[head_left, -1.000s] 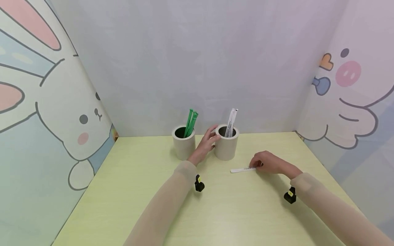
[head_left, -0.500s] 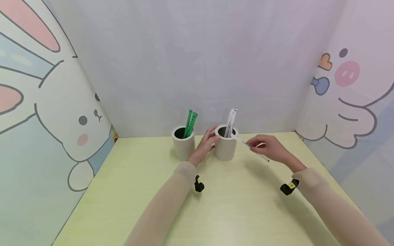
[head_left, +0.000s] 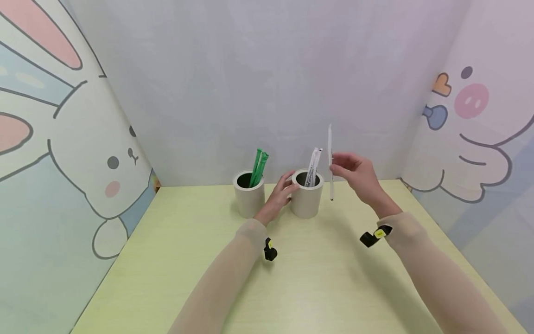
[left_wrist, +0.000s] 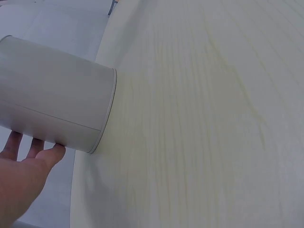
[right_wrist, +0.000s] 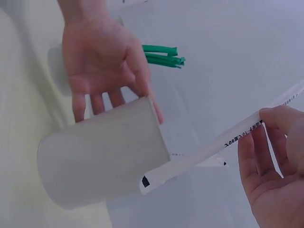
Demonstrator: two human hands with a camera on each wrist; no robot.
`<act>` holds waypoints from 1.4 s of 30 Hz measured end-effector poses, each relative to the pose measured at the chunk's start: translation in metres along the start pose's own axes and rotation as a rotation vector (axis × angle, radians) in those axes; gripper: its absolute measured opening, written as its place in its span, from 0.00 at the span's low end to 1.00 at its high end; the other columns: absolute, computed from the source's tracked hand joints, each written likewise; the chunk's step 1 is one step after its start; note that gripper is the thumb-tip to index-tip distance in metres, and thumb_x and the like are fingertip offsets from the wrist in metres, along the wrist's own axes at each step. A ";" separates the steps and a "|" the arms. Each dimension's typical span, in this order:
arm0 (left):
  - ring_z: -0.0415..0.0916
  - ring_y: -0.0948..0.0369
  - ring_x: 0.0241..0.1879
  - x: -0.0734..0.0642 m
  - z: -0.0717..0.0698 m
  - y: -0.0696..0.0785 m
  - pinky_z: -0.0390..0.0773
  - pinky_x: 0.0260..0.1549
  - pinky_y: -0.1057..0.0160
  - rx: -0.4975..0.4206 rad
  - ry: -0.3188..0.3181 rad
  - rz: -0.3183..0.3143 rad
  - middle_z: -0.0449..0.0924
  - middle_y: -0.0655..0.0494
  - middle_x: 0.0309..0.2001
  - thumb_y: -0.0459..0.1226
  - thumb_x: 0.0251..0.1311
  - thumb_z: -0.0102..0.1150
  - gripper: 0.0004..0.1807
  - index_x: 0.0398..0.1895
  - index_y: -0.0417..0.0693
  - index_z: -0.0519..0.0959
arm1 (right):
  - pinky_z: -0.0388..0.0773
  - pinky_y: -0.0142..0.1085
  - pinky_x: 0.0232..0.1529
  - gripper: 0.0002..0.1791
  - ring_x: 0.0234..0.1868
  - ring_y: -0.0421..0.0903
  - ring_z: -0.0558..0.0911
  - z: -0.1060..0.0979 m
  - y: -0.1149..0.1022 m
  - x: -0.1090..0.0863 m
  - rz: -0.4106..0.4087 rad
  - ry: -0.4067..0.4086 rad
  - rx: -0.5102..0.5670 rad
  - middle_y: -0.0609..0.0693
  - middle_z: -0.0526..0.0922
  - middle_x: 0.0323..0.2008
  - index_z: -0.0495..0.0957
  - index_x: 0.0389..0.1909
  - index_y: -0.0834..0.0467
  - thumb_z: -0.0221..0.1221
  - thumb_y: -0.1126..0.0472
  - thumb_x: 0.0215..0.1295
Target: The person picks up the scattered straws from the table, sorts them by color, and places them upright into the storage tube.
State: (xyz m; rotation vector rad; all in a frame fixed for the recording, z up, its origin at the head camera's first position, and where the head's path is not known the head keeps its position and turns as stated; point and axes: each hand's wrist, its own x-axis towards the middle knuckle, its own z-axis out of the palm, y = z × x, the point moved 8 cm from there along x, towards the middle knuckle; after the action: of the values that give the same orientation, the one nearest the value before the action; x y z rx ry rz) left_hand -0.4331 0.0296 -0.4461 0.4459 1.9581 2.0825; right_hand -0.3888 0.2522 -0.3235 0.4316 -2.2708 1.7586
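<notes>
Between thumb and fingers, my right hand (head_left: 359,178) pinches a white paper-wrapped straw (right_wrist: 199,156) with dark print. The straw stands nearly upright in the head view, lifted just right of an off-white cylindrical cup (head_left: 306,204). Two or so similar white wrapped straws (head_left: 311,170) lean inside that cup. My left hand (head_left: 278,199) holds the cup from its left side; its thumb lies at the rim, and the fingers reach along the wall. In the right wrist view, the fingertips of the left hand (right_wrist: 102,61) are partly hidden by the cup.
A matching cup (head_left: 249,199) with several green wrapped straws (head_left: 259,169) stands to the left, close to my left wrist. The light wooden table (head_left: 200,241) ends at a pale back wall (head_left: 267,93). Cartoon-printed panels (head_left: 96,162) flank both sides.
My right hand has picked the white straw up off the table, moved it up and left towards the cup, and turned it from flat to upright. The left hand and both cups have stayed put.
</notes>
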 end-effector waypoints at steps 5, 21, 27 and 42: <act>0.52 0.45 0.82 0.001 -0.003 -0.002 0.56 0.76 0.32 0.008 0.002 -0.004 0.56 0.44 0.82 0.47 0.78 0.56 0.35 0.84 0.70 0.57 | 0.86 0.34 0.53 0.22 0.56 0.53 0.85 0.010 -0.010 0.017 0.031 0.103 0.263 0.51 0.83 0.50 0.82 0.62 0.58 0.71 0.61 0.69; 0.52 0.46 0.83 -0.001 -0.001 0.000 0.56 0.76 0.32 0.009 -0.002 0.003 0.56 0.44 0.82 0.46 0.79 0.55 0.34 0.84 0.69 0.58 | 0.87 0.37 0.52 0.19 0.47 0.44 0.86 0.031 0.029 0.045 0.047 0.361 0.486 0.50 0.82 0.45 0.83 0.57 0.58 0.69 0.71 0.67; 0.53 0.46 0.82 0.000 -0.001 0.000 0.57 0.76 0.33 0.011 0.003 -0.006 0.58 0.45 0.82 0.47 0.79 0.55 0.34 0.84 0.69 0.59 | 0.87 0.34 0.51 0.19 0.47 0.45 0.85 0.037 0.049 0.038 0.078 0.379 0.459 0.50 0.82 0.45 0.82 0.59 0.59 0.69 0.71 0.68; 0.54 0.45 0.82 0.000 -0.001 0.001 0.57 0.76 0.31 0.012 0.012 -0.012 0.59 0.44 0.82 0.47 0.79 0.56 0.33 0.83 0.68 0.60 | 0.83 0.29 0.52 0.26 0.52 0.42 0.82 0.035 0.062 0.023 0.108 0.303 0.241 0.46 0.84 0.50 0.79 0.67 0.59 0.70 0.65 0.69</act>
State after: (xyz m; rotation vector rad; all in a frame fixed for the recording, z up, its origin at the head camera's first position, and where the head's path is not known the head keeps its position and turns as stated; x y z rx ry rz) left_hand -0.4334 0.0289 -0.4448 0.4232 1.9765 2.0717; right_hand -0.4330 0.2310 -0.3794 0.0753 -1.9145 2.0050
